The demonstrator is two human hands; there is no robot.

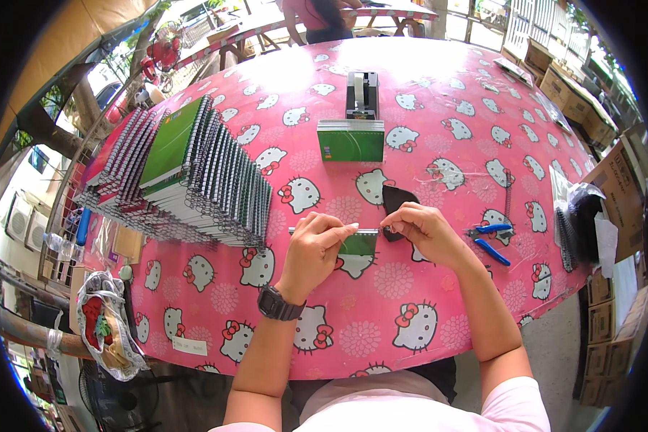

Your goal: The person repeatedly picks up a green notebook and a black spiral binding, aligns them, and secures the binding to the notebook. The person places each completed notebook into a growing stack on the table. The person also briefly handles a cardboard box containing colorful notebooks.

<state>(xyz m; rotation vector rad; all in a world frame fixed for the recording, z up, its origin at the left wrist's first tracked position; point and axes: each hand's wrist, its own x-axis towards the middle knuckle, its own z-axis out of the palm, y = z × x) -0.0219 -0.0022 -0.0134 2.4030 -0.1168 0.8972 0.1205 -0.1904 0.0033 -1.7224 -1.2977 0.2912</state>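
Note:
A small green notebook [358,245] lies before me, its perforated white top edge showing between my hands. My left hand [315,248], with a dark watch on its wrist, covers the notebook's left part. Its thumb and fingers are closed on that top edge. At the edge's right end my right hand [419,227] is pinched closed, and what lies between its fingertips is too small to make out. Just beyond the right fingers is a flat black piece [398,196]. Blue-handled pliers [492,243] rest to the right, their jaws toward my right hand.
Tall stacks of spiral-bound green notebooks [169,151] and magenta notebooks [115,158] stand at the left. Farther ahead are a pile of green pads [351,142] and a black tape dispenser [362,95]. A loose wire coil [508,191] lies right; cardboard boxes [572,93] line the far right.

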